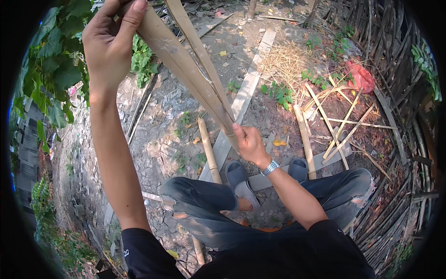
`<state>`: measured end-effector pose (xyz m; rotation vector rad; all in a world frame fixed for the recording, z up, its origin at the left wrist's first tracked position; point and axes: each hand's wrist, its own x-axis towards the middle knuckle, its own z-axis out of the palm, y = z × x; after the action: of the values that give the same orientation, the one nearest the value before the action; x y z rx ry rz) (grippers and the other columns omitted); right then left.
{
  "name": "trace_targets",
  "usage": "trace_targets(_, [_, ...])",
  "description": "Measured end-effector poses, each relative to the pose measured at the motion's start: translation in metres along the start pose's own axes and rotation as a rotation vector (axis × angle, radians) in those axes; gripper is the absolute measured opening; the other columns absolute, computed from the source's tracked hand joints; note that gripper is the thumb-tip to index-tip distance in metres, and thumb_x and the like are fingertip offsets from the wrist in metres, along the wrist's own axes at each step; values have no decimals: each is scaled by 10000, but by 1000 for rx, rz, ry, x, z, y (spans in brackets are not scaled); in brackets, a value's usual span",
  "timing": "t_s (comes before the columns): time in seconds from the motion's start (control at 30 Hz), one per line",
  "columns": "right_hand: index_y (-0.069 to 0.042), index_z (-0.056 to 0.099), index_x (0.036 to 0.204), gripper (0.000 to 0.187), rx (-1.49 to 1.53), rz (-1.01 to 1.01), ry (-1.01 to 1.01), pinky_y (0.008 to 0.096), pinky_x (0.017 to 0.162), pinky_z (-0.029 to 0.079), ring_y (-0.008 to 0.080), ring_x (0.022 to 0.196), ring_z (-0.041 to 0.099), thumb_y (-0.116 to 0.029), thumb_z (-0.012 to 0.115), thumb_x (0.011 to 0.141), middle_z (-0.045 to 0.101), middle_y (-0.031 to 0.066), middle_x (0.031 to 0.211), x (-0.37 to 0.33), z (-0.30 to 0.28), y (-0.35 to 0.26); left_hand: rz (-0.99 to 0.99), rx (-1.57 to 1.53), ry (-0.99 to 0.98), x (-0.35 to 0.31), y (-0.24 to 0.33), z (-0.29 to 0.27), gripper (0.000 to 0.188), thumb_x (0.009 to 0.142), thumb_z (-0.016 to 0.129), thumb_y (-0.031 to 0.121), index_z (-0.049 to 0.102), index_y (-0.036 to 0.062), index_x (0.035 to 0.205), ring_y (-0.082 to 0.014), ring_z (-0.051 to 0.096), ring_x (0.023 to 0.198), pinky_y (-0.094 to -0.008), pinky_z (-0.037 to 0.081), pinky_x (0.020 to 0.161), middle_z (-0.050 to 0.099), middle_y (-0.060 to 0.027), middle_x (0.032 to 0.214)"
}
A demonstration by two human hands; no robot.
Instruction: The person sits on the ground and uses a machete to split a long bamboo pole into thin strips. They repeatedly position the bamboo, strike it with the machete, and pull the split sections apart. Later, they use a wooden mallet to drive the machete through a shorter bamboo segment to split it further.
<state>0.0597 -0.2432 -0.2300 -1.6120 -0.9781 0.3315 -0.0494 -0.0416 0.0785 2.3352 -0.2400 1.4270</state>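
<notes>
— What's the left hand (111,44) doing?
— Pinching the wide bamboo strip (186,65) at its top.
— And the right hand (248,142)?
— Closed on that strip's lower end, above the grey sandal (239,179). Loose slats (339,123) lie right of it.

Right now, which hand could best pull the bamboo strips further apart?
Probably the left hand: it grips the free upper end of one bamboo strip, while the right hand pinches where they join.
</notes>
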Motion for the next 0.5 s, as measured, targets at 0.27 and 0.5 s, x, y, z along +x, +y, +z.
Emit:
trace_targets(0.27, [-119, 512, 670, 626, 798, 391, -518, 284, 499, 307, 95, 480, 301, -635, 453, 1020, 264, -50, 524, -14, 33, 7, -127, 160, 761, -8, -6, 8, 432, 894, 806, 228, 601, 21, 575, -47, 435, 546, -221, 320, 542, 556, 29, 577])
trace_targets(0.5, [-142, 399, 685, 698, 1456, 579, -600, 291, 488, 320, 96, 400, 249, -757, 302, 1001, 255, -61, 463, -31, 83, -8, -115, 235, 769, -5, -23, 14, 505, 930, 755, 335, 617, -7, 587, -74, 467, 540, -241, 359, 539, 555, -1, 547])
